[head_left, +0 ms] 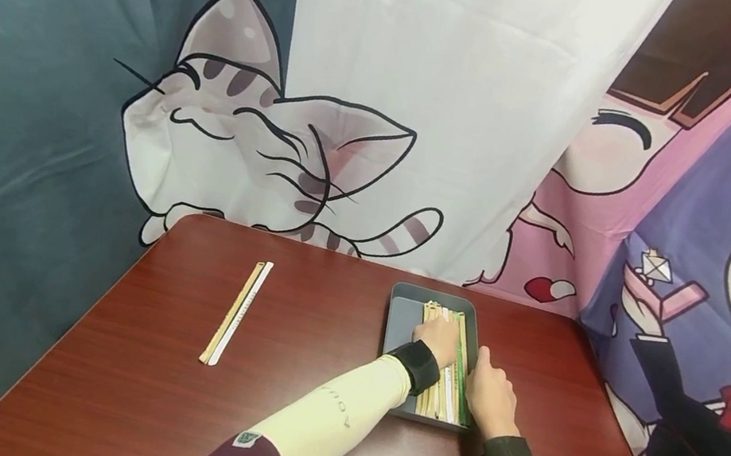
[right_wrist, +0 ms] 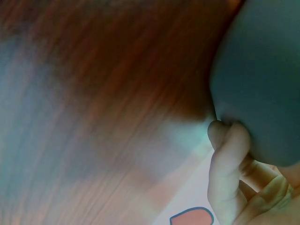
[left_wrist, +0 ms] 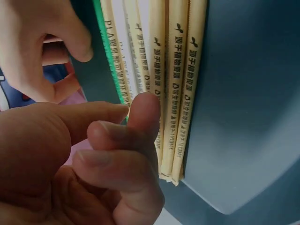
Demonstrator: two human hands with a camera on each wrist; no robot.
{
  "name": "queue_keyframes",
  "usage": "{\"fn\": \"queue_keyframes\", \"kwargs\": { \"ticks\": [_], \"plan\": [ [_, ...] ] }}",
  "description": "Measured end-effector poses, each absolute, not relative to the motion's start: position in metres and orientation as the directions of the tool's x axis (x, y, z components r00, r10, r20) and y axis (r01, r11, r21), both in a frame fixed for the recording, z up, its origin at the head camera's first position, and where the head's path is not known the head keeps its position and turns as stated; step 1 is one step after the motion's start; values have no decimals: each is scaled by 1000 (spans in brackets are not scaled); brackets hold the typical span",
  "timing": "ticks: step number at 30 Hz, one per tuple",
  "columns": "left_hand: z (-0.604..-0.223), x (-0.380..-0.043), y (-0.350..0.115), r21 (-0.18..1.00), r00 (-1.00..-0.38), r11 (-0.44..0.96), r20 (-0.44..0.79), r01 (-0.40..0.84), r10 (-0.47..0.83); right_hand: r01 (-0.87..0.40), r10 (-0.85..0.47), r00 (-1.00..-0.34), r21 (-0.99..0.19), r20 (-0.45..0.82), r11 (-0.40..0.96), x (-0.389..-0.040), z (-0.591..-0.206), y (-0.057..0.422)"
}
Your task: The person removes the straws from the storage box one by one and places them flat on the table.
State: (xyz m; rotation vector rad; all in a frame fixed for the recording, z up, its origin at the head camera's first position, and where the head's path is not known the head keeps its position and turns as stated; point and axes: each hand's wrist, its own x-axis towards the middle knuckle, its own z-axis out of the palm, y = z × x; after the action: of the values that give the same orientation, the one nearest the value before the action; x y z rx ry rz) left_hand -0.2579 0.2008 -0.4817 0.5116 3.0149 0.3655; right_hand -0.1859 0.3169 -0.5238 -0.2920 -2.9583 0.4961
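A shallow dark grey tray [head_left: 402,323] holds a bundle of long, thin paper-wrapped straws [head_left: 446,395], mostly tan with some white and green ones. My left hand [head_left: 438,340] reaches over the bundle. Close up, its fingers are loosely bent, the thumb [left_wrist: 101,115] apart from the index fingertip, and both overlap the straws [left_wrist: 176,84] with nothing seen between them. On the tray's right side, my right hand [head_left: 492,394] grips the wall. From the right wrist, its bent fingers [right_wrist: 229,145] press against the tray's outer side [right_wrist: 262,84].
Two more wrapped straws, one tan [head_left: 231,312] and one white [head_left: 241,314], lie side by side at the left of the brown table [head_left: 321,317]. Printed cloth [head_left: 435,70] hangs close behind the table and along its sides.
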Motion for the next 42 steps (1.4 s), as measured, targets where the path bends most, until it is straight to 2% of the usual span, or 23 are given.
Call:
{"fn": "queue_keyframes", "kwargs": {
  "ticks": [12, 28, 42],
  "plan": [
    [-490, -260, 202, 260, -956, 933, -88, 249, 280, 177, 218, -972, -330, 89, 927, -186, -522, 315],
    [-502, -263, 200, 279, -949, 925, -108, 256, 296, 150, 198, -973, -328, 116, 933, -182, -521, 315],
    [-496, -265, 197, 326, -943, 913, -139, 246, 303, 151, 200, -972, -324, 124, 934, -183, -522, 315]
  ]
}}
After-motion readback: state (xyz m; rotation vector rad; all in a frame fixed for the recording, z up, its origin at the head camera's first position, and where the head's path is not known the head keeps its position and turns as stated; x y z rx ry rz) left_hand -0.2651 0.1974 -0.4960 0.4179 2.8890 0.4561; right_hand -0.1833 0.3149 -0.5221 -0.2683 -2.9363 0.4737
